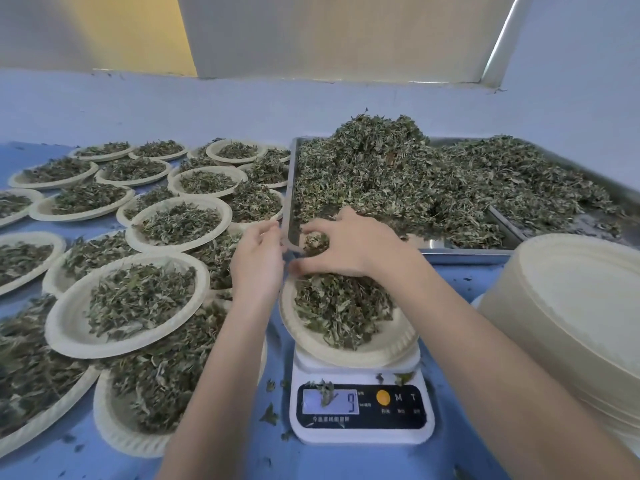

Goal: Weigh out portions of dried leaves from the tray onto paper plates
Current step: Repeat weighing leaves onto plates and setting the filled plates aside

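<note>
Blue bench. White kitchen scale at 6 o'clock carries a paper plate heaped with dried leaves; a few scraps lie over the display, a "9" shows (other digits hidden). Metal tray at 1 o'clock, just behind the scale, piled high with more leaves. Right hand sits at the tray's near-left corner above the plate, fingers curled and clamped on a small clump of leaves. Left hand is just beside it at the tray's corner edge; fingers bent, but whether they pinch anything or touch the rim, cannot tell. Filled plates crowd 9 to 11 o'clock, overlapping, some stacked on others. Tall stack of unused plates at 3 o'clock (partly cut off by frame edge). Loose leaf bits scattered on the bench near the scale.
</note>
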`<state>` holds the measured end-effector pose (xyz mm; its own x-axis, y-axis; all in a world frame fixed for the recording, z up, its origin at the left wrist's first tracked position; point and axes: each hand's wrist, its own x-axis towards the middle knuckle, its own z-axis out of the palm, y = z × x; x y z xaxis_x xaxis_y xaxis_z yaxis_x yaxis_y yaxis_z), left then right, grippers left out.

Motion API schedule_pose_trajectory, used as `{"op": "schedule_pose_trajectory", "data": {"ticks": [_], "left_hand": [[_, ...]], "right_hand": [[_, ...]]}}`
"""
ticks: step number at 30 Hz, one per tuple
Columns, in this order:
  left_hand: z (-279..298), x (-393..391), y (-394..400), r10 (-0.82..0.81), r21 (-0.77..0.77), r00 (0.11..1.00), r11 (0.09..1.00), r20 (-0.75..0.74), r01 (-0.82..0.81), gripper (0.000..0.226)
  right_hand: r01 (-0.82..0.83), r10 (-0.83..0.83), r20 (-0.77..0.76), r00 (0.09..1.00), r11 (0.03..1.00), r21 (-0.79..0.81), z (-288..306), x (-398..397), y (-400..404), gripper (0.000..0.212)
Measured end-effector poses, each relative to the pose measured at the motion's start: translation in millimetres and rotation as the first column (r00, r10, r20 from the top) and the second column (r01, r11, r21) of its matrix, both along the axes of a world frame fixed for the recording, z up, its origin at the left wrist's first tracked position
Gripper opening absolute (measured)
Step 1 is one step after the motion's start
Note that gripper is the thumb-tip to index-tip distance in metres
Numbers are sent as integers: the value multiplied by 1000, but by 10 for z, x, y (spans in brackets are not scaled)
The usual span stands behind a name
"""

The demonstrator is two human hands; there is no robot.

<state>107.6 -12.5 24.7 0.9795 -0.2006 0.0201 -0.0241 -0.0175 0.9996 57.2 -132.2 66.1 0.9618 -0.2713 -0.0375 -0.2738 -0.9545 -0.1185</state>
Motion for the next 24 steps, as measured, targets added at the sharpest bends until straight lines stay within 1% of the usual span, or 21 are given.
{"op": "schedule_pose_trajectory", "data": {"ticks": [2,3,7,8,10,14,18,21,24], "left_hand": [[-15,30,26,9,-1,1000,1000,2,-9,18],[-25,35,35,9,-9,1000,1000,-5,-9,17],[-56,21,32,23,-49,999,998,-36,-24,18],[-57,10,28,24,-51,999,998,-31,-26,18],[-59,-16,22,20,-56,1000,998,-17,-21,18],[-81,-43,15,13,-65,1000,998,-15,-14,17],[-101,-48,4,13,-52,1000,999,-19,-14,16],[-112,-49,-9,2,-29,1000,1000,-24,-2,13],[-123,-61,-24,-12,23,1000,1000,-1,12,13]], "right_hand": [[-29,26,-64,998,998,-47,37,40,53,72],[-40,37,-56,998,998,-49,44,32,66,68],[-134,134,7,991,991,-7,36,-38,62,38],[-147,146,18,989,989,1,37,-47,50,33],[-136,133,63,989,990,48,72,-55,4,30],[-102,59,203,977,972,211,252,-35,-150,30],[-53,-84,346,934,928,370,344,6,-297,27],[-33,-212,396,894,848,529,257,51,-412,25],[37,-393,385,835,739,673,131,161,-537,19]]}}
